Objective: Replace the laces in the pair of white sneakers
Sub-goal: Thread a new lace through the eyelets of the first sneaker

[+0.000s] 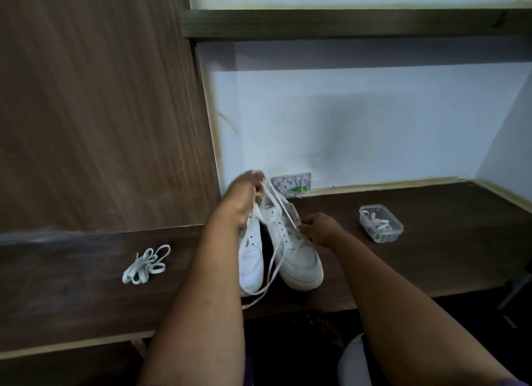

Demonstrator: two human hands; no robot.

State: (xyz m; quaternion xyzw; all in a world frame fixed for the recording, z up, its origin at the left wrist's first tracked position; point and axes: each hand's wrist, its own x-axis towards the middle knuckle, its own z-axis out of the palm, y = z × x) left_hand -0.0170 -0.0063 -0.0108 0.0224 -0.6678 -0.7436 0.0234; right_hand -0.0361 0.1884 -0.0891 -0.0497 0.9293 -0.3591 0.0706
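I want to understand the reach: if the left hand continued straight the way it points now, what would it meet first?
Probably the small white box against the wall, just beyond the left hand, which pinches a lace; depth is unclear.

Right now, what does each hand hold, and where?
Left hand pinches the lace pulled up above the right sneaker; right hand grips that sneaker's side by the eyelets.

Both forearms extended forward. Left hand (243, 197) raised, fingers pinching lace (276, 201). Right hand (319, 227) lower, fingers curled, gripping shoe (296, 253) side.
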